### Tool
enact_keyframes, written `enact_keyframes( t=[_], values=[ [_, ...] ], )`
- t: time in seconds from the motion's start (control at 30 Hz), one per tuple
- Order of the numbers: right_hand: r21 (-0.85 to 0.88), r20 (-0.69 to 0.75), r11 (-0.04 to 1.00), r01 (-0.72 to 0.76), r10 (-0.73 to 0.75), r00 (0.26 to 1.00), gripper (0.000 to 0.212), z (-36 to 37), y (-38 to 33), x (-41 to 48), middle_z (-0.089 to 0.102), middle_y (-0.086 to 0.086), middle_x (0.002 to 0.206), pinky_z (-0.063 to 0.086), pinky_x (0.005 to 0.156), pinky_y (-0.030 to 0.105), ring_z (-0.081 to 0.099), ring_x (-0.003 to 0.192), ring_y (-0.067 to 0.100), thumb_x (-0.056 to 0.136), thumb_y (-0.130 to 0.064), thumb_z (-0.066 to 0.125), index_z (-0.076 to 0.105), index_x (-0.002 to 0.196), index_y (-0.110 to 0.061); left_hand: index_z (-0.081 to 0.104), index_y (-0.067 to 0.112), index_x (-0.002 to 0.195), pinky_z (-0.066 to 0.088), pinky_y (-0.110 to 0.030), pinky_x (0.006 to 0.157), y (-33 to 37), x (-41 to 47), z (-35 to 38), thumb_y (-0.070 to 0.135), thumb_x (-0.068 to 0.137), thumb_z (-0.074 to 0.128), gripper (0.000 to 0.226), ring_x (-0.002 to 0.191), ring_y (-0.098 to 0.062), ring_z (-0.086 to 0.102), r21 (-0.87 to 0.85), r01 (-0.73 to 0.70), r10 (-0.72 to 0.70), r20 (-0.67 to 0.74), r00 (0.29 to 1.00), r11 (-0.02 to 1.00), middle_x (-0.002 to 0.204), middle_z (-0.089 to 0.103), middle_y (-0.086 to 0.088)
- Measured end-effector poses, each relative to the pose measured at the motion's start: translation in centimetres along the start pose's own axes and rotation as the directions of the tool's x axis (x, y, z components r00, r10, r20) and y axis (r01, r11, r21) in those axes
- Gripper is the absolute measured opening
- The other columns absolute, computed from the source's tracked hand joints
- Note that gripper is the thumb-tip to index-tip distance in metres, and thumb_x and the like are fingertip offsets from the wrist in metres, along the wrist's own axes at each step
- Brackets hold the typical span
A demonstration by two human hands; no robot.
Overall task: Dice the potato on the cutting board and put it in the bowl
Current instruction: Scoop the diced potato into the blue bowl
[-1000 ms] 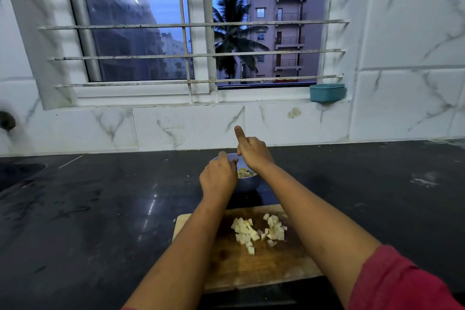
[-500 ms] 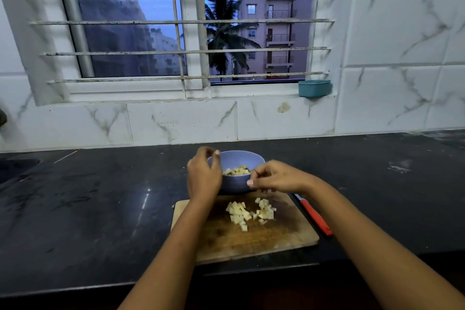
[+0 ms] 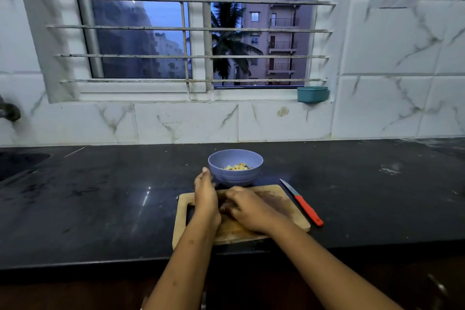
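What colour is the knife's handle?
Bright red-orange; the knife lies beside the cutting board, clearest in the head view.

On the counter [image 3: 100, 209], the cutting board [image 3: 274, 200] lies near; the bowl [image 3: 235, 176], potato pieces [image 3: 236, 167] in it, sits just beyond its far edge; 1 knife [image 3: 301, 202] lies just right.

Hands cover mid cutting board [image 3: 281, 202]; whatever's betw. left hand [image 3: 205, 199] & right hand [image 3: 247, 209] is hidden. Right fingertips [image 3: 231, 202] blurred, grip unclear. Potato pieces [image 3: 236, 167] in bowl [image 3: 235, 176] mostly behind its wall, too small to count. Tap [image 3: 8, 111] cut off by left edge.
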State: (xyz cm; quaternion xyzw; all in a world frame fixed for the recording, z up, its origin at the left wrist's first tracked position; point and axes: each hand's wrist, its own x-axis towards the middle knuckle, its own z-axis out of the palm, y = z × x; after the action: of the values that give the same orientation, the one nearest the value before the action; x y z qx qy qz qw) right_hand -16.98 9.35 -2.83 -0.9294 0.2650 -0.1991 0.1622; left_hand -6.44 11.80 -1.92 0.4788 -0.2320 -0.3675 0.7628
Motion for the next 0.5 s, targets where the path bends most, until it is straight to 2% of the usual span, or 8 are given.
enact_keyframes(
  t=[0.07,0.13,0.2,0.27,0.3,0.37,0.5],
  values=[
    [-0.052,-0.026,0.998,0.039,-0.041,0.999,0.035,-0.4,0.1,-0.1,0.059,0.007,0.117,0.041,0.097,0.033,0.052,0.11,0.02,0.091,-0.008,0.051,0.061,0.123,-0.016,0.054,0.015,0.1,0.044,-0.033,0.09,-0.2,0.3,-0.1,0.031,0.103,0.034,0.026,0.102,-0.017,0.055,0.016,-0.002,0.002,0.011,1.0,1.0,0.094,0.059,0.003],
    [-0.135,-0.033,0.989,0.051,-0.056,0.998,0.03,-0.9,0.2,-0.2,0.058,0.007,0.115,0.041,0.09,0.031,0.05,0.108,0.021,0.094,-0.015,0.049,0.06,0.122,-0.016,0.058,0.009,0.106,0.045,-0.037,0.098,-0.4,0.3,-0.1,0.033,0.102,0.035,0.033,0.106,-0.02,0.058,0.074,-0.002,0.0,0.017,1.0,0.997,0.106,0.064,-0.003],
    [-0.31,-0.066,0.949,0.063,-0.088,0.994,0.029,-1.4,0.5,-0.1,0.057,0.005,0.111,0.043,0.082,0.036,0.051,0.106,0.023,0.095,-0.026,0.046,0.059,0.12,-0.021,0.059,0.008,0.113,0.047,-0.041,0.098,-0.7,0.3,-0.1,0.036,0.1,0.038,0.037,0.106,-0.022,0.061,0.118,-0.013,0.012,0.012,1.0,0.993,0.11,0.067,-0.008],
    [-0.505,-0.085,0.861,0.062,-0.121,0.989,0.031,-1.7,0.7,0.1,0.058,0.003,0.111,0.04,0.069,0.035,0.052,0.105,0.025,0.095,-0.036,0.042,0.056,0.12,-0.026,0.058,0.01,0.115,0.05,-0.04,0.093,-0.9,0.3,-0.2,0.036,0.1,0.038,0.036,0.104,-0.022,0.062,0.147,-0.017,0.017,0.002,1.0,0.989,0.108,0.067,-0.009],
    [-0.545,-0.08,0.836,0.063,-0.127,0.989,0.031,-1.8,0.7,0.2,0.058,0.003,0.113,0.036,0.065,0.034,0.053,0.104,0.026,0.096,-0.039,0.04,0.056,0.12,-0.027,0.058,0.01,0.115,0.05,-0.039,0.091,-0.8,0.3,-0.2,0.035,0.1,0.038,0.035,0.103,-0.023,0.062,0.158,-0.023,0.023,0.002,1.0,0.987,0.108,0.067,-0.01],
    [-0.554,-0.059,0.83,0.064,-0.115,0.992,0.032,-2.0,0.7,0.3,0.058,0.004,0.114,0.031,0.061,0.033,0.056,0.101,0.028,0.097,-0.041,0.037,0.055,0.12,-0.027,0.058,0.01,0.112,0.05,-0.041,0.091,-0.9,0.2,-0.3,0.033,0.101,0.038,0.033,0.104,-0.025,0.062,0.167,-0.048,0.049,0.002,0.999,0.985,0.109,0.067,-0.012],
    [-0.51,-0.012,0.857,0.078,-0.098,0.995,0.032,-2.2,0.9,0.8,0.063,0.005,0.114,0.033,0.059,0.032,0.06,0.093,0.028,0.097,-0.036,0.037,0.055,0.122,-0.028,0.058,0.014,0.1,0.048,-0.042,0.093,-1.0,-0.2,-0.3,0.032,0.101,0.041,0.024,0.102,-0.025,0.061,0.177,-0.093,0.093,0.009,0.996,0.98,0.103,0.067,-0.009]
  ],
)
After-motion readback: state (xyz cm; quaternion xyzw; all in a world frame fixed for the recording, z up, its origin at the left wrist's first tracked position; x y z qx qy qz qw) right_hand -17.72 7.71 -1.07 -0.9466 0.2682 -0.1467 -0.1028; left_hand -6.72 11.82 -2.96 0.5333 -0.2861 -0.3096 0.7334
